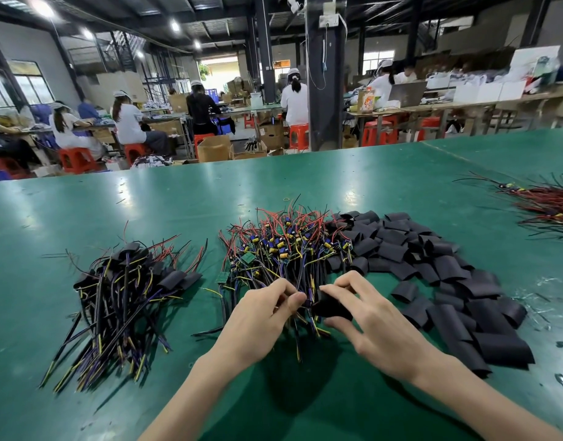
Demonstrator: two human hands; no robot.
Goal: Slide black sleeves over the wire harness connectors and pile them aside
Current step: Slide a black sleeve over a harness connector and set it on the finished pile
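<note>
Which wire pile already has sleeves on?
The left pile: black sleeves cover its connectors. The middle pile shows bare blue and yellow parts.

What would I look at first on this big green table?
Probably the bright wire tangle in the middle of the green table. Just in front of it, the left hand pinches a harness and the right hand holds a black sleeve. Then the heap of loose sleeves on the right and the finished pile on the left.
</note>
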